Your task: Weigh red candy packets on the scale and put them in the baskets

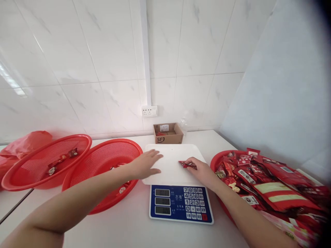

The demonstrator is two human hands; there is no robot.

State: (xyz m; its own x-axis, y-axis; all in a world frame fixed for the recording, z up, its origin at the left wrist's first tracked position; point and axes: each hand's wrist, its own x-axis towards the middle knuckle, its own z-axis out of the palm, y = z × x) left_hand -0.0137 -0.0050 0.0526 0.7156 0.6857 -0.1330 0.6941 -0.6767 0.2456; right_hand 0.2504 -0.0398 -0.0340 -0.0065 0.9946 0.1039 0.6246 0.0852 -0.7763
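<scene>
My right hand (201,169) pinches a small red wrapped packet (184,164) over the white pan (172,155) of a digital weighing scale (181,204). Fingers apart and holding nothing, my left hand (148,164) hovers at the pan's left edge. Beneath my left forearm is a red mesh basket (126,144) with a few packets in it, partly hidden by the arm. On the right, a red basket (216,162) is heaped with red packets (247,175) of several sizes, and my right forearm crosses its near side.
Another red mesh basket (85,139) with a few packets stands at the far left, beside a red plastic bag (31,143). A small cardboard box (169,138) sits behind the scale, next to a clear plastic bottle (183,125). The tiled wall has a power socket (149,111).
</scene>
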